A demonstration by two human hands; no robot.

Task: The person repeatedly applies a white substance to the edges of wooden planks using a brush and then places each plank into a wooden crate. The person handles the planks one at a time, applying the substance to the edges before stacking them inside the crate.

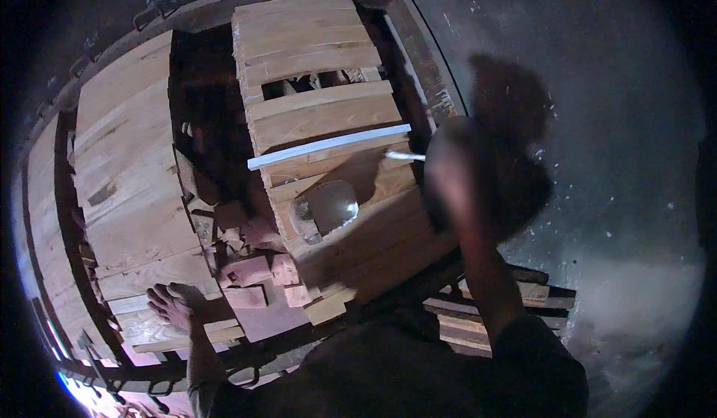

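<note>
A careless swing by the right hand (454,175), its fingers too blurred to tell, could make the white stick (404,156) over the boards (321,115) tip the tub (305,227), while the left hand (175,307) lies fingers spread.

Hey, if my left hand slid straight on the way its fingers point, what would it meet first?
Your left hand, apparently resting on the pale flat wooden boards, would probably reach the dark narrow gap along their left edge first; exact depth is unclear.
</note>
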